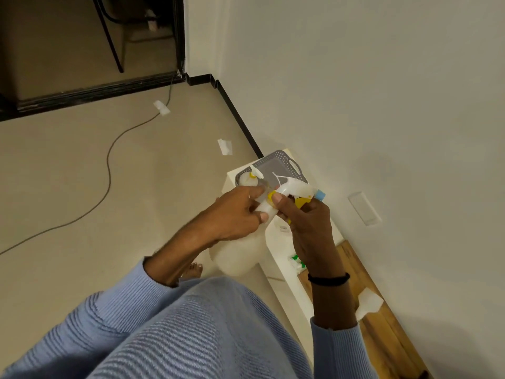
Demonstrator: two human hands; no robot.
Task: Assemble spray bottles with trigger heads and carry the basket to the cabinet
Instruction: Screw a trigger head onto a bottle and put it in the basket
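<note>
My left hand (235, 212) grips the neck of a translucent white spray bottle (237, 255), whose round body hangs below my wrist. My right hand (306, 222) holds a white trigger head (293, 188) with a yellow collar, yellow trigger and blue nozzle tip, pressed onto the bottle's neck. Behind my hands a grey perforated basket (287, 160) stands on a white table (276, 236). Inside the basket is one bottle with a yellow-collared trigger head (250, 179). A green and white piece (296, 261) lies on the table near my right wrist.
The table stands against a white wall. A wooden board (382, 318) with a scrap of white paper lies between table and wall. A cable (109, 170) snakes over the beige floor, with bits of white tape. A dark doorway is at the top left.
</note>
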